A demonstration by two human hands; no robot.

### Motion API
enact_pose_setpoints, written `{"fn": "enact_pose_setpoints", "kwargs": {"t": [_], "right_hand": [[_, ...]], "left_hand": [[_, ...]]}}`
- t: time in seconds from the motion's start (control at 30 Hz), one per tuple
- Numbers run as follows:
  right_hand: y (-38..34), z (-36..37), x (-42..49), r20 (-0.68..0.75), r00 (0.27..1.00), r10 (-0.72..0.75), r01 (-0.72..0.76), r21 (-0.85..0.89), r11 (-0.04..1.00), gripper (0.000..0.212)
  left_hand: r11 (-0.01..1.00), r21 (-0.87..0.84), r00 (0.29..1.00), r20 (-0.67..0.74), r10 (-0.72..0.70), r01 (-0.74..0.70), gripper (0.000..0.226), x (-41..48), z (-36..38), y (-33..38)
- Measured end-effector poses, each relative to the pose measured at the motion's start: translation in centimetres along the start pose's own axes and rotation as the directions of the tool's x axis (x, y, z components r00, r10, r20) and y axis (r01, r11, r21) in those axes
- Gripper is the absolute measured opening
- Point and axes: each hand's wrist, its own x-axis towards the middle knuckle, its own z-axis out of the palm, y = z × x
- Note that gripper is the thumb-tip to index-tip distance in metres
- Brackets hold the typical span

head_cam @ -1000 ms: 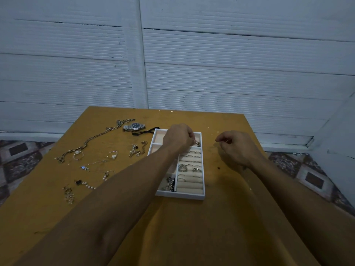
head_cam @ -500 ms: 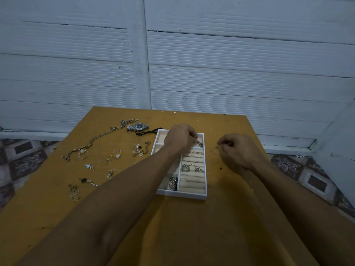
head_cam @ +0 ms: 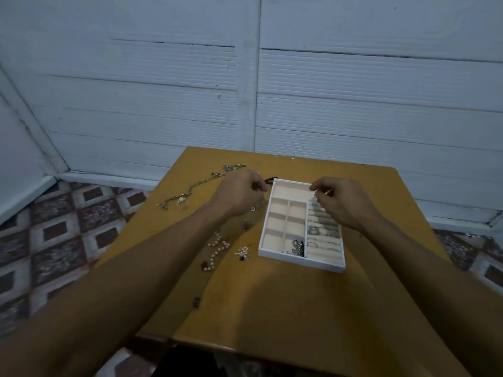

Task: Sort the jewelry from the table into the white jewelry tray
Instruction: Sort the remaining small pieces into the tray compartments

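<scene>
Two bare hands show in the head view, both reaching out over the yellow table [head_cam: 272,308]. As I read it, the left hand [head_cam: 239,194] hangs over the tabletop just beside the far left corner of the white jewelry tray [head_cam: 299,261]. Its fingers are curled inward with thumb and fingertips drawn close, and I cannot tell whether anything small sits between them. The right hand [head_cam: 343,202] is over the tray's far right corner, above the ring rolls [head_cam: 325,251]. Its fingers are curled too, thumb meeting forefinger, with a pale glint at the tips, but I cannot make out whether it grips a piece. The tray lies flat near the middle of the table, slightly skewed, with small square compartments on its left and the column of rolls on its right. Several rings [head_cam: 317,231] sit in the rolls, and a dark tangle of jewelry [head_cam: 298,247] lies in the nearest compartment beside them. Left of the tray, loose on the table, I see a long chain [head_cam: 201,183] running toward the far edge and a small ring [head_cam: 183,204] near its end. A pearl strand [head_cam: 217,247] and a small silver charm cluster [head_cam: 243,253] lie near the tray's near left corner. Behind the table stands a white panelled wall [head_cam: 163,104], with patterned floor tiles [head_cam: 54,240] on either side.
</scene>
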Motion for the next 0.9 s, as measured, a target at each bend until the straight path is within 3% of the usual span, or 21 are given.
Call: {"fn": "enact_pose_setpoints", "kwargs": {"t": [0.17, 0.37, 0.77, 0.9], "right_hand": [[-5.2, 3.4, 0.8, 0.088, 0.995, -0.046, 0.046, 0.005, 0.999, 0.020], [-10.8, 7.3, 2.4, 0.182, 0.976, -0.119, 0.135, -0.077, 0.988, 0.024], [-15.6, 12.7, 5.1, 0.448, 0.892, -0.067, 0.270, -0.406, 0.873, 0.040], [-15.6, 13.2, 5.3, 0.491, 0.870, -0.039, 0.280, -0.428, 0.859, 0.039]], "left_hand": [[0.981, 0.040, 0.979, -0.086, -0.187, 0.191, 0.013, -3.0, -6.9, -7.4], [0.951, 0.051, 0.944, -0.148, -0.296, 0.306, 0.016, -5.6, -10.0, -13.1], [0.935, 0.113, 0.940, -0.108, -0.324, 0.336, 0.017, -4.6, -7.9, -15.8], [0.924, 0.093, 0.926, -0.106, -0.362, 0.371, 0.036, -3.7, -7.3, -15.6]]}}
